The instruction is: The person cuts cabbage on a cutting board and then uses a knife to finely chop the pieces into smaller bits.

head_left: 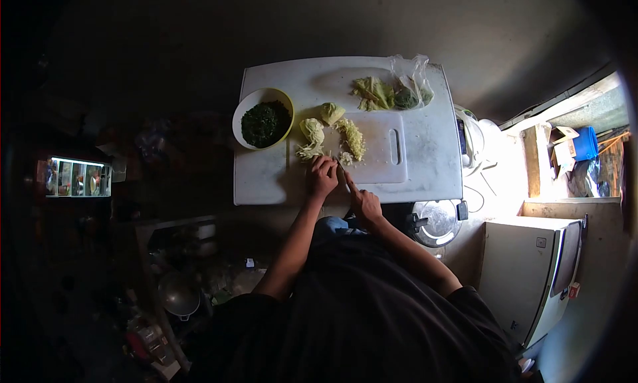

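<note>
A white cutting board (pixel 379 163) lies on the white table (pixel 266 183). My left hand (pixel 323 175) is closed on a piece of cabbage at the board's left front edge. My right hand (pixel 365 205) grips a knife (pixel 342 173), its blade pointing up and left beside my left fingers. Beyond the blade, chopped cabbage (pixel 353 140) forms a pile on the board. Shredded cabbage pieces (pixel 312 135) and a cabbage chunk (pixel 331 113) rest at the board's left side.
A bowl of chopped dark greens (pixel 264 122) stands at the table's left. Loose leaves (pixel 373 93) and a clear plastic bag (pixel 413 90) lie at the back right. A metal pot (pixel 438 223) is beside the table's front right corner, near a white fridge (pixel 518 270).
</note>
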Demonstrator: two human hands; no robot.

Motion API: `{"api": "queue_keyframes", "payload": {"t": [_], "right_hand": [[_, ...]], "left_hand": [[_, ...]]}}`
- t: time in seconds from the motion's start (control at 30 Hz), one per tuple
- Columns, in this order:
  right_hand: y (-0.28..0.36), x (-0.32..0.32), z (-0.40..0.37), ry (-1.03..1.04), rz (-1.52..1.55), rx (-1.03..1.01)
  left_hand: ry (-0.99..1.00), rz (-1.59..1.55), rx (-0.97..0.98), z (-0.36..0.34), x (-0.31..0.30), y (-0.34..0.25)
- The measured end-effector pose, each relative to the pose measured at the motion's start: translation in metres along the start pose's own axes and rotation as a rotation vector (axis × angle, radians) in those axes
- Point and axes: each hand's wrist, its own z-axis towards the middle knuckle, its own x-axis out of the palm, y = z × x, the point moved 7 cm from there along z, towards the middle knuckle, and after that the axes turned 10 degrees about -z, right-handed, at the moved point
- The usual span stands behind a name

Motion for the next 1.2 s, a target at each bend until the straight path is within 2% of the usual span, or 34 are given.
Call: {"api": "queue_keyframes", "payload": {"t": [0.03,0.1,0.13,0.2,0.23,0.3,0.43,0.63,0.8,1.0,1.13,1.2], "right_hand": [[-0.006,0.011,0.004,0.006,0.000,0.001],[-0.009,0.020,0.010,-0.210,0.001,-0.095],[-0.014,0.031,0.010,-0.210,0.004,-0.095],[-0.028,0.055,0.016,-0.054,-0.031,-0.053],[-0.018,0.035,0.014,-0.057,-0.030,-0.059],[-0.010,0.008,-0.001,0.090,-0.027,0.020],[-0.017,0.004,0.007,-0.026,-0.013,-0.021],[-0.017,-0.012,0.017,-0.007,-0.059,0.087],[-0.004,-0.020,0.007,0.182,-0.021,0.093],[-0.002,-0.026,0.003,0.126,-0.066,0.053],[-0.003,-0.024,0.003,0.153,-0.091,0.058],[-0.001,-0.026,0.002,0.102,-0.099,0.042]], "left_hand": [[0.001,-0.001,-0.006,0.001,0.000,-0.001],[0.015,0.022,-0.014,0.001,-0.001,-0.003],[0.017,0.025,-0.014,-0.001,-0.001,-0.002],[0.008,0.021,0.015,0.001,0.000,-0.002],[0.005,0.026,0.017,0.003,-0.001,-0.002],[0.009,0.016,0.008,0.002,-0.001,-0.004],[0.010,0.021,0.014,0.005,-0.003,-0.009],[0.013,-0.037,0.053,0.002,-0.001,-0.006],[0.022,-0.066,-0.026,-0.006,0.003,0.010],[0.032,-0.048,-0.082,0.000,-0.003,0.003],[0.043,-0.033,-0.068,0.000,-0.002,0.004],[0.045,-0.056,-0.051,0.001,-0.002,0.004]]}}
